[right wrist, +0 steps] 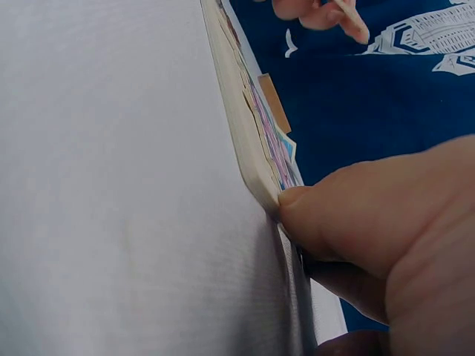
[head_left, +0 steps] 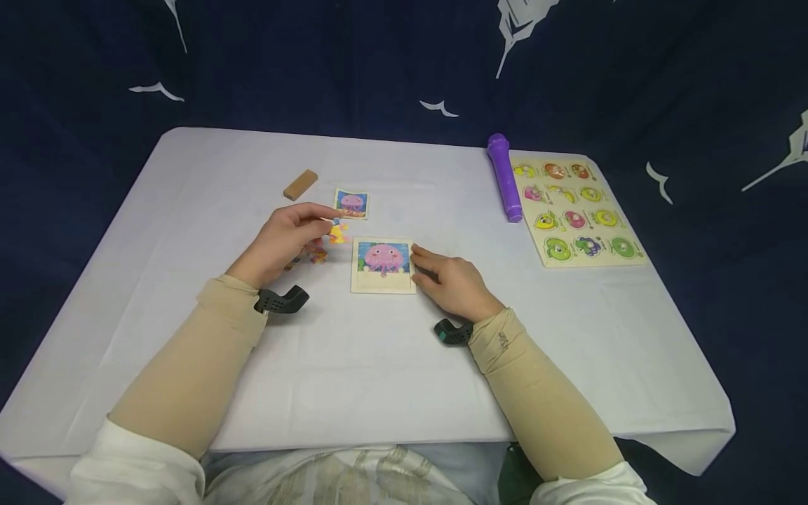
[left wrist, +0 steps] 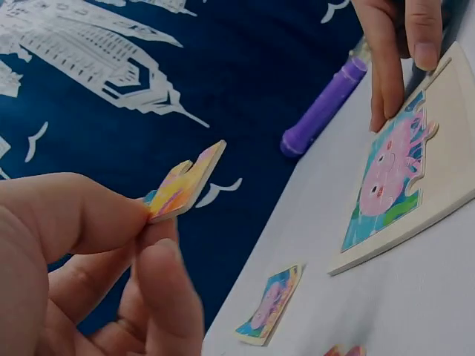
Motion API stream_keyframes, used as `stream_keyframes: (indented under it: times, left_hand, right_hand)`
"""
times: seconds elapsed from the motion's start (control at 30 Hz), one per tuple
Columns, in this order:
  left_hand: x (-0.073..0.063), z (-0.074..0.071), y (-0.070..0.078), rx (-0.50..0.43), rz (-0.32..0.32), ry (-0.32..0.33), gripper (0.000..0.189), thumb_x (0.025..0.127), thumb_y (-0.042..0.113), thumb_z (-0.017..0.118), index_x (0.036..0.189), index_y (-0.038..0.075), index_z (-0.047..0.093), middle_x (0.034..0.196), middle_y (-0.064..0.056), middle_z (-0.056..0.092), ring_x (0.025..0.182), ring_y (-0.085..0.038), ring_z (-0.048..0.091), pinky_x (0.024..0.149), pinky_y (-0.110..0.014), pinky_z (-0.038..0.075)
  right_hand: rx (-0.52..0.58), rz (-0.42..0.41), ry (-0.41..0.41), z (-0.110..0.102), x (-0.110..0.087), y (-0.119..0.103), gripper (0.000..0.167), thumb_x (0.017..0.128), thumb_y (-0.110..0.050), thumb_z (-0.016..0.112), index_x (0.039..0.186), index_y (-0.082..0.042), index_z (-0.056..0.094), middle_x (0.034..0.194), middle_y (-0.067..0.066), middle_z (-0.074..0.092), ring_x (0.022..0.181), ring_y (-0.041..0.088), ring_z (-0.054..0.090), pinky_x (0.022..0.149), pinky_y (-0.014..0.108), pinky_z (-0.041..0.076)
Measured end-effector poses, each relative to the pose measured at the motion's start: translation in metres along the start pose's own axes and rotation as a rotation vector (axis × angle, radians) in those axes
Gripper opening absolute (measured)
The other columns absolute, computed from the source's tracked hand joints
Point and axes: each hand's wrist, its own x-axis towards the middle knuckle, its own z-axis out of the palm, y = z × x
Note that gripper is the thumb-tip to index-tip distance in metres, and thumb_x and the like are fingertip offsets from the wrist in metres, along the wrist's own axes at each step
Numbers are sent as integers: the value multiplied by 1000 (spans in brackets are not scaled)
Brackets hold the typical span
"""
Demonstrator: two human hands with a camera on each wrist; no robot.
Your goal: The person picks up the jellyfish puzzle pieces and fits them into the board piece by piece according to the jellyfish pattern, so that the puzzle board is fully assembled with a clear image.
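Observation:
My left hand (head_left: 293, 235) pinches a yellow, pink and blue jigsaw piece (left wrist: 182, 185) between thumb and fingers, raised above the table. Right of it lies a jigsaw board (head_left: 383, 283) with a pink octopus picture; its upper part is filled and a bare wooden strip shows along the bottom. The fingers and thumb of my right hand (head_left: 456, 282) rest against the board's right edge. Loose jigsaw pieces (head_left: 318, 254) lie under my left hand, partly hidden by it. A small octopus picture card (head_left: 351, 203) lies behind the board.
A brown wooden block (head_left: 300, 184) lies behind the left hand. At the back right, a purple microphone (head_left: 505, 179) lies beside a fruit puzzle board (head_left: 577, 210). All stand on a white-covered table (head_left: 353, 379), with a dark blue curtain (head_left: 284, 63) behind.

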Motion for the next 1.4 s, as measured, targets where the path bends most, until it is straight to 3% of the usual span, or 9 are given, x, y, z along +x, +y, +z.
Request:
stream_keyframes:
  times: [0.23,0.37,0.53,0.77,0.93,1.17,1.33,1.4]
  left_hand:
    - [-21,-15,0,-47,75,131,33,104,19,56,136,19,65,100,0,59,81,-19,53,62,-25,40]
    - [-24,-17,-3,-59,107,155,30,104,20,59,132,13,67,99,-1,59,76,-16,51,59,-25,40]
    - [-22,-15,-8,-55,152,194,30,102,20,62,130,11,67,92,-3,61,74,-21,52,53,-27,38]
    - [-20,-11,-10,-47,183,285,27,101,16,62,126,10,70,100,3,66,82,-16,57,67,-24,48]
    - [-18,-9,-12,-60,213,323,25,99,14,65,122,10,71,97,1,67,78,-13,56,66,-22,49]
    - [-18,-3,-14,-6,233,300,25,100,23,68,122,13,73,105,1,68,88,-13,60,76,-25,54]
    - [-17,8,-19,71,254,235,25,100,26,69,122,13,73,105,-8,68,83,-24,62,66,-21,50]
    - [-16,15,-22,100,273,203,23,100,23,69,120,11,73,100,-11,68,77,-23,61,61,-20,46]
  right_hand:
    - [-7,5,-8,-1,1,0,47,102,-26,64,145,-8,58,155,1,51,140,27,52,112,48,44]
    - [-5,5,-6,0,1,0,47,102,-26,64,145,-8,58,155,1,51,140,27,52,112,48,44]
    - [-1,4,-1,-1,1,1,47,102,-27,65,145,-9,58,155,1,51,140,27,52,112,48,44]
    - [0,-1,2,0,1,1,48,102,-27,65,145,-8,58,155,2,51,140,27,52,113,48,44]
    - [0,5,-1,-1,1,1,48,101,-28,65,145,-8,58,155,1,51,140,26,52,113,48,44]
    - [-1,15,-3,-1,1,0,48,102,-29,65,145,-9,58,154,0,51,140,26,52,113,48,43]
    - [-2,17,-6,-1,1,0,48,102,-29,65,145,-9,58,155,0,51,140,27,51,113,48,43]
    - [-1,13,-7,-1,1,0,48,102,-29,64,145,-9,58,155,1,51,140,27,51,113,48,43]
